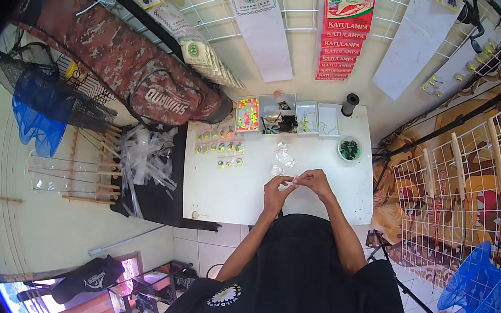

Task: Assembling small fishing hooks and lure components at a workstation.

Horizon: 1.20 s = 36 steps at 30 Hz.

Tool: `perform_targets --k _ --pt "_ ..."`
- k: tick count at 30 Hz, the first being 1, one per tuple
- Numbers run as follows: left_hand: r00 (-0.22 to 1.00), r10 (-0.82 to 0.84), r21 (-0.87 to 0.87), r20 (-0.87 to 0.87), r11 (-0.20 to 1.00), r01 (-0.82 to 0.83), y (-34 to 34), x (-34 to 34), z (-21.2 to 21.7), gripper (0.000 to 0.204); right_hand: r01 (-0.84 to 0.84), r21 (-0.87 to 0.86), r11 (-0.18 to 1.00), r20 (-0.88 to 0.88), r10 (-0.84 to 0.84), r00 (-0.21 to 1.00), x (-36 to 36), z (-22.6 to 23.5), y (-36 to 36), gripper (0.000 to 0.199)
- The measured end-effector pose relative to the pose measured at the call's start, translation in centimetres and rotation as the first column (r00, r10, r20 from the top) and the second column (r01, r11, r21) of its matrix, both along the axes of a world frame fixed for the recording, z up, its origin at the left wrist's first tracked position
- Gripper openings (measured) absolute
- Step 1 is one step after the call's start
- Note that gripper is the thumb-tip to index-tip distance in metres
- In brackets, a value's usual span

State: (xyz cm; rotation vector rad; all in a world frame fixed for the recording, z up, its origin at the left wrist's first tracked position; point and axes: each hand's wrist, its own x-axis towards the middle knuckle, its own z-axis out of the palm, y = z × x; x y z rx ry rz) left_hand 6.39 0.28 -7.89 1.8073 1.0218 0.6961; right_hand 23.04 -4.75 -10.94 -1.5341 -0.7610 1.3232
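Over the front part of the white table (pixel 221 196), my left hand (pixel 274 194) and my right hand (pixel 315 182) meet with fingertips pinched. Between them is a small, clear plastic piece (pixel 294 181), mostly covered by the fingers; its exact kind is too small to tell. Just beyond my hands lie several small clear plastic bags (pixel 284 155). Left of these, little packets (pixel 220 147) with yellow, green and orange contents are laid out in rows.
Along the back stand a tray of bright beads (pixel 247 114), an open divided box (pixel 278 122), white trays (pixel 328 121) and a black cylinder (pixel 350 104). A round tub (pixel 348 148) of dark pieces sits right. A camouflage bag (pixel 165 94) leans at the left.
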Motion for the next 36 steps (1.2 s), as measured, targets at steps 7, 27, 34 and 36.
perform_targets --k 7,27,34,36 --pt "1.0 -0.008 -0.064 0.009 0.998 0.009 0.7 0.6 -0.5 0.024 0.019 -0.008 1.0 -0.106 -0.02 0.994 0.4 -0.9 0.0 0.02" --pt "0.985 -0.132 -0.202 -0.108 0.973 0.108 3.8 4.8 -1.5 0.023 0.08 -0.083 0.993 -0.034 -0.083 0.996 4.0 -1.1 0.2 0.021" --pt "0.976 -0.202 -0.248 -0.081 0.953 0.177 4.1 5.4 -1.9 0.021 0.068 -0.089 0.994 0.1 -0.059 0.993 4.5 -0.8 0.3 0.016" --pt "0.971 -0.224 -0.261 -0.079 0.945 0.196 4.2 5.6 -1.8 0.022 0.06 -0.045 0.997 0.203 -0.05 0.978 4.7 -0.7 0.2 0.015"
